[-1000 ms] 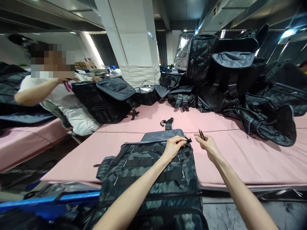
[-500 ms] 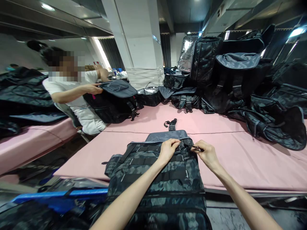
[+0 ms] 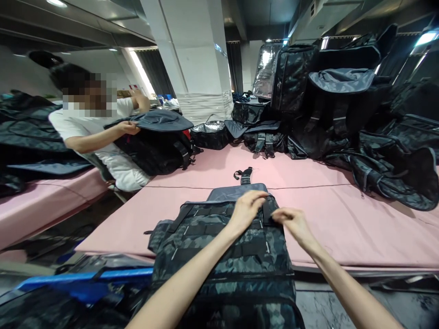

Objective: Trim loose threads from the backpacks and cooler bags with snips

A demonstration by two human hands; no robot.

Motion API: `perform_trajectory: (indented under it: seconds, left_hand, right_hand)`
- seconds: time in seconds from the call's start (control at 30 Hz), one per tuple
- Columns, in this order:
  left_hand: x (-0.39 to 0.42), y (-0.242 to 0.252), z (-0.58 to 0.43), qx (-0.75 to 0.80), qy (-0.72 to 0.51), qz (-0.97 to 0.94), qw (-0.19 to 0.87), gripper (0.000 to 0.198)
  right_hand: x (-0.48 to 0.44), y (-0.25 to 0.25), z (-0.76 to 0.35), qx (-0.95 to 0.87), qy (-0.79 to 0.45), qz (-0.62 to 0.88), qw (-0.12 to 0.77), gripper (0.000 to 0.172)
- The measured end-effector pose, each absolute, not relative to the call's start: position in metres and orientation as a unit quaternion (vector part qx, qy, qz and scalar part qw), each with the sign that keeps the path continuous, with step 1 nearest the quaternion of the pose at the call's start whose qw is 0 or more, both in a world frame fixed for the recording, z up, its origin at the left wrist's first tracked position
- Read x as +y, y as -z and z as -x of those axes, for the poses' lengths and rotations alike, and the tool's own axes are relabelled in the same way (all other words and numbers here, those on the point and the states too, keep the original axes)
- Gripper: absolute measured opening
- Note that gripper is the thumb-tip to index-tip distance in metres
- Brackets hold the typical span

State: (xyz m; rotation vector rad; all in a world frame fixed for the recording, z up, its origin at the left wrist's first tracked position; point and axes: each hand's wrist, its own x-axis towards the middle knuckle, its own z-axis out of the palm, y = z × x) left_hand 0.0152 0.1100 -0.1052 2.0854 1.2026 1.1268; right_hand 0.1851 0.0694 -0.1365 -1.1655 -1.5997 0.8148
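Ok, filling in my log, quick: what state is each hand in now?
Left hand: fingers bent at the top of the camouflage bag; grip can't be told.
Right hand: fingers curled by the black strap; can't tell what, if anything, it holds.

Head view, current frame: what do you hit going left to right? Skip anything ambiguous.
Piled dark bags → black bag with grey flap → silver-lined bag → left hand → right hand → bag lying at the right edge. Camo bag left out: it overlaps the left hand.
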Motion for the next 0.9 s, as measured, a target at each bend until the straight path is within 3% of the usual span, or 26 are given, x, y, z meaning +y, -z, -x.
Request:
perform_trajectory:
  seconds: [0.1,0.33,0.6,0.8,0.9]
  left_hand:
    - [0.108,0.105,-0.030,0.397,-0.268,-0.850,0.220,0.021]
    - [0.108,0.101,-0.044,0.443,-0.150,-0.867,0.175,0.016]
    - [0.114,0.101,-0.031,0.413,-0.158,-0.869,0.222,0.023]
    - [0.115,0.113,-0.025,0.417,-0.213,-0.830,0.304,0.025]
    - [0.115,0.119,-0.024,0.416,-0.220,-0.819,0.327,0.021]
  right_hand:
    - [0.072,0.144,-0.203,-0.581,-0.299,0.536,0.536,0.024]
    - [0.067,0.160,-0.231,-0.616,-0.253,0.599,0.445,0.030]
    - [0.061,0.155,-0.230,-0.653,-0.200,0.617,0.391,0.019]
    - [0.060,0.149,-0.226,-0.671,-0.136,0.640,0.348,0.021]
    - [0.058,0.143,-0.223,-0.695,-0.060,0.640,0.322,0.030]
